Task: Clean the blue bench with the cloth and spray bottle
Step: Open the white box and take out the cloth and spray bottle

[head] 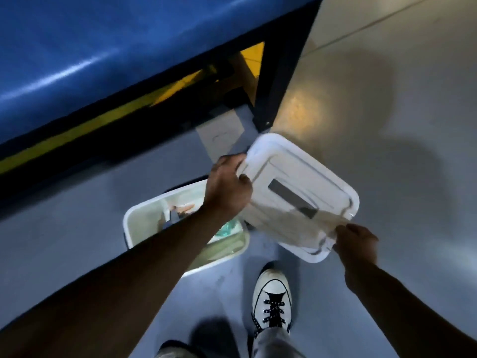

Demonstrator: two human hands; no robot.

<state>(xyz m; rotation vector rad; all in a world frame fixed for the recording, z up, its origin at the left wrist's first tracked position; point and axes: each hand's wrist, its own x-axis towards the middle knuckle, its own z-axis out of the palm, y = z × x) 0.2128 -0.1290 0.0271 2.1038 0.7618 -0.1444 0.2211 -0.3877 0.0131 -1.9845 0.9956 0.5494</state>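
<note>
Counting what's showing in the head view: one blue bench, one black bench leg, one white lid with one grey label, one open white bin sitting on the floor. Two hands showing: left hand, right hand. One white laced shoe fully showing. Bin contents blurring together, not counting those.

- Left hand and right hand gripping opposite edges of white lid, tilted above floor.
- Open white bin beneath left forearm, contents blurred.
- Blue bench upper left.
- White sneaker below.
</note>
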